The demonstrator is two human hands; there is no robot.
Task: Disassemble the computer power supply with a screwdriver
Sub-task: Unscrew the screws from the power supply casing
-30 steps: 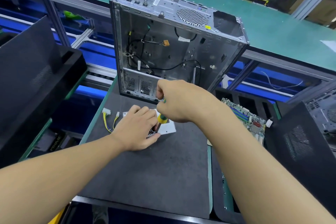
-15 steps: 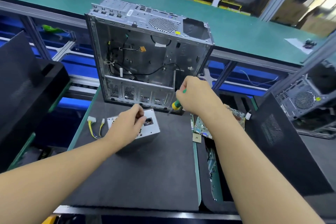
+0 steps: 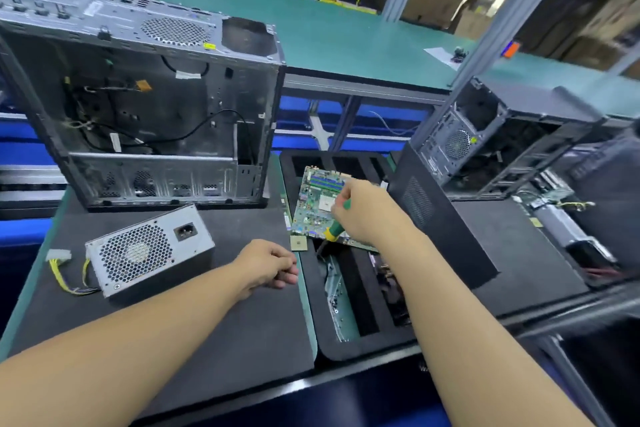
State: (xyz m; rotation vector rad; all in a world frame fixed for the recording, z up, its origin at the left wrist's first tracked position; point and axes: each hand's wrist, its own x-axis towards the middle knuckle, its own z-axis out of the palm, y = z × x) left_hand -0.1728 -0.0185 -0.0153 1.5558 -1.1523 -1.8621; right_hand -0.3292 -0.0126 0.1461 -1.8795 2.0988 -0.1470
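The right grip [image 3: 363, 215] was curled round the green-and-yellow screwdriver [image 3: 333, 231], over the motherboard [image 3: 317, 201] that lay tilted in the black foam tray [image 3: 323, 333]. The left grip [image 3: 266, 265] lay loosely curled at the desk's [image 3: 225, 322] right edge, holding nothing I could see. The power supply [image 3: 149, 253] sat to its left, apart, before the open case [image 3: 138, 97].

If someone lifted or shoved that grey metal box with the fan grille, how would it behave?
The power supply looks like rigid sheet metal, so probably stiff and fairly heavy for its size. It sits low and flat on the mat, so a push would likely slide it, not tip it. Its yellow cables would probably trail limply.
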